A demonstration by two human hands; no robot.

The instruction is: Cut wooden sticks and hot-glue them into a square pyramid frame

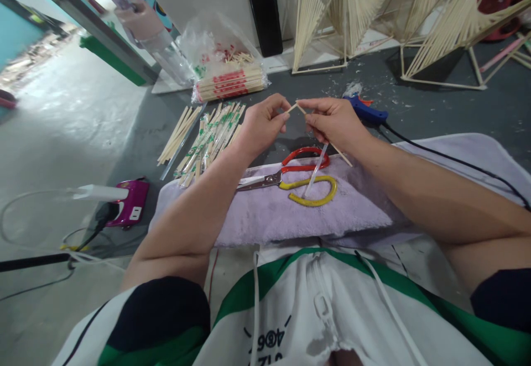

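My left hand [265, 121] pinches a short wooden stick [292, 108]. In my right hand [332, 120] is a longer wooden stick [342, 155], slanting down to the right below the palm. The upper ends of the two sticks meet at an angle between my fingertips. A translucent glue stick [316, 170] hangs below my right hand, its top hidden by the fingers. Beneath my hands, scissors [274, 179] with one red and one yellow handle lie on a lilac towel [265, 217]. A blue glue gun [367, 111] rests just right of my right hand.
Loose sticks [178, 136] and wrapped chopsticks [213, 139] lie left of my hands, a bagged bundle [232, 83] behind them. A phone [264, 15] leans at the back. Stick structures [440, 37] stand back right. The glue gun's cable [452, 160] crosses the towel.
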